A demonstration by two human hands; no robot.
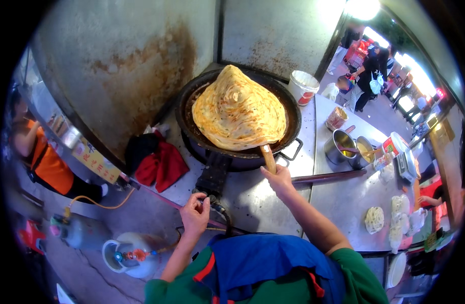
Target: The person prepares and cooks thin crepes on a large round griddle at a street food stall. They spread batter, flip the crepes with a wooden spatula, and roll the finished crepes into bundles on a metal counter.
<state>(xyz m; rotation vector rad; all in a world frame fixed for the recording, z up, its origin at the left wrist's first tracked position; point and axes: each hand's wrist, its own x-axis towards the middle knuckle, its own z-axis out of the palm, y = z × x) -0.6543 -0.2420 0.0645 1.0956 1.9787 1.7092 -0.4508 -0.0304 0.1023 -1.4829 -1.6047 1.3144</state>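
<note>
A large, layered, browned flatbread [242,114] rises to a peak at its middle over a round black griddle pan [293,125]. My right hand [278,178] grips a wooden handle [268,157] whose far end disappears beneath the flatbread's near edge; the rest of that tool is hidden. Below the pan, my left hand [195,214] is at the gas burner's control knobs [205,194], thumb and fingers pinched around one of them. The burner's black metal arm [214,173] runs from the knobs up under the pan.
Red and black cloths [162,165] lie left of the pan, by stained metal walls. A white bucket [304,87], steel pots [339,146], a scale [405,167] and a raw dough round [374,219] are at right. Gas cylinders [137,254] stand lower left. People [369,76] are outside.
</note>
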